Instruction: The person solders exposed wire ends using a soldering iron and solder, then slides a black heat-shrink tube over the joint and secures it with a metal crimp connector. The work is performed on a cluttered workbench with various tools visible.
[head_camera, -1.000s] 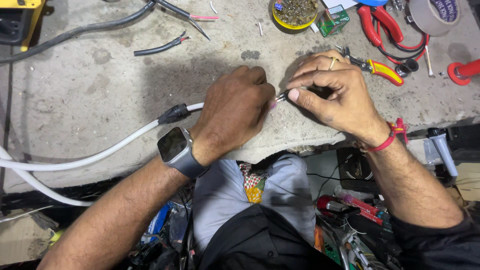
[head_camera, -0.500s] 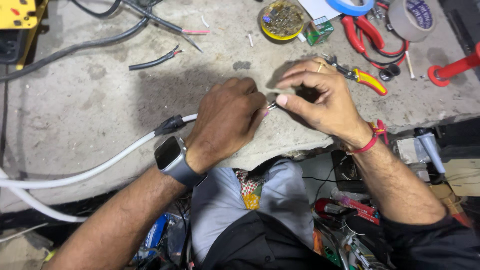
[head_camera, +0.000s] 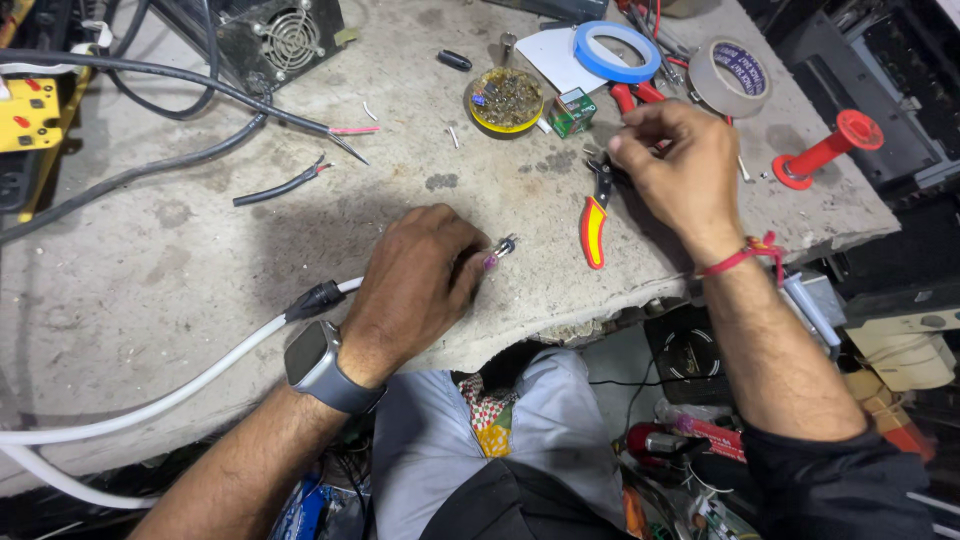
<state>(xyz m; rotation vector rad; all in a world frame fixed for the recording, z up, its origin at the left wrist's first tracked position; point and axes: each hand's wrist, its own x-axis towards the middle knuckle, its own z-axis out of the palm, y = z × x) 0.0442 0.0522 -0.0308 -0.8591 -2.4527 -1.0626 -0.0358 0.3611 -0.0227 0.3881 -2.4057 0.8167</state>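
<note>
On stained grey bench (head_camera: 150, 290) — left hand (head_camera: 415, 285) closed around white cable (head_camera: 190, 385), bared wire end (head_camera: 500, 247) poking past fingertips. Right hand (head_camera: 675, 170) well apart, fingers curled over red-yellow pliers (head_camera: 594, 212); grip unclear. Behind: blue tape (head_camera: 617, 52), grey tape (head_camera: 730, 78), yellow dish (head_camera: 505, 100), red spool (head_camera: 825, 152), black cables (head_camera: 150, 170), fan unit (head_camera: 280, 40). Below bench edge — cluttered floor.

— Where do we look from?

— We have one view only, worn on the head, facing steeply down onto the grey workbench (head_camera: 150, 260) and our own lap below its edge.

— How near are we?

— Close: both forearms enter from the bottom and reach to mid-frame. The bench's far edge seems cut off at the top, though we can't be sure.
</note>
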